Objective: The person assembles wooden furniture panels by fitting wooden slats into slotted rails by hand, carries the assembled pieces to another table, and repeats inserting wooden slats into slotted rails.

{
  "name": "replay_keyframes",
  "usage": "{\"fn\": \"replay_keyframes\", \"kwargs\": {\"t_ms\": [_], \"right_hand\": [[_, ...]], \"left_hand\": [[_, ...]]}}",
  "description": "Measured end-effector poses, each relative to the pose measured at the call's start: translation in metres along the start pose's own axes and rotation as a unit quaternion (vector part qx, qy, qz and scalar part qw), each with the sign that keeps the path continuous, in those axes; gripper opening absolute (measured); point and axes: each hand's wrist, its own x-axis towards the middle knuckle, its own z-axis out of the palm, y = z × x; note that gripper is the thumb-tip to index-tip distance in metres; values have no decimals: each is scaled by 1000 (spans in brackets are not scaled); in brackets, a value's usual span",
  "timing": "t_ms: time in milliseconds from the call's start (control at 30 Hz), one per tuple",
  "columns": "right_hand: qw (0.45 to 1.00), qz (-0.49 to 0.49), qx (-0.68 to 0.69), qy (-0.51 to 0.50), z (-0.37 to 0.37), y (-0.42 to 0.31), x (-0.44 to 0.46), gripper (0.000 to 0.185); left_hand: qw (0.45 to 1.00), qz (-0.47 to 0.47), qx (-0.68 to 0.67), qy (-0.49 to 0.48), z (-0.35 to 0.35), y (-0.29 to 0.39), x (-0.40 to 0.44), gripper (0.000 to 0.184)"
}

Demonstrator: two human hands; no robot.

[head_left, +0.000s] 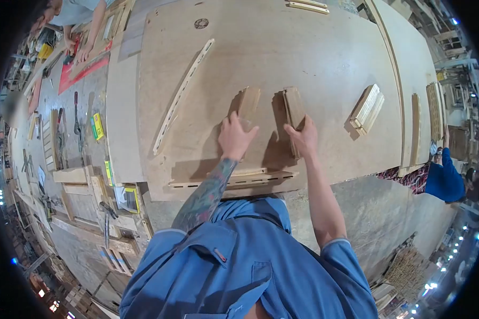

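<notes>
On the plywood table top, my left hand [236, 137] spans the near part of a stack of wooden strips [249, 101], fingers on its left side and thumb on the right. My right hand [305, 139] grips a second stack of wooden strips [292, 101], its thumb on the left side and fingers over the right. The two stacks lie roughly parallel, a gap between them. Slotted wooden strips [234, 179] lie along the table's near edge, below my hands. The palms hide part of each stack.
A long slotted strip [183, 98] lies slanted at left. Another strip bundle [367, 109] rests at right, and more strips [307, 6] at the far edge. Clamps [77, 127] and yellow-green boxes [97, 126] sit on the left bench. Co-workers stand at upper left and far right.
</notes>
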Motion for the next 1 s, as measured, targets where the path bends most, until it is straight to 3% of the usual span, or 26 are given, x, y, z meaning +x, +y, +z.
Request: {"fn": "replay_keyframes", "kwargs": {"t_ms": [67,100,200,267,333,400,467,567,667,733,833,933,1000], "right_hand": [[996,35,-46,70,23,-25,2,56],[996,29,-49,71,30,-36,0,56],[999,26,-21,-12,42,-52,-14,50],[989,70,118,-46,40,-53,-17,44],[994,66,86,3,30,-42,-16,44],[995,61,56,51,32,-33,-15,43],[989,46,-26,141,43,-27,-10,46],[996,66,-41,44,51,-56,-16,48],[991,73,54,102,40,-53,-15,49],[989,74,81,102,30,-23,-2,52],[987,129,-60,72,18,-24,-2,55],[992,55,-63,99,37,-40,-9,57],[995,85,-13,49,25,-26,2,58]], "left_hand": [[993,-76,20,-83,6,12,9,84],[994,-77,15,-79,5,14,11,84],[991,-71,-88,-74,-2,5,9,72],[985,-95,-125,-74,-18,-12,17,64],[993,-84,-73,-34,-22,-39,24,63],[990,-16,-1,139,-23,-60,27,61],[993,-38,-15,113,-16,-62,24,61],[994,-59,-9,89,-6,-49,16,64],[989,-80,-111,46,-11,-57,19,66],[987,-83,-109,78,-22,-78,25,66],[976,-115,46,179,-32,-83,24,67],[988,-110,-29,108,-14,-66,18,67],[985,-112,-40,129,-16,-69,15,64]]}}
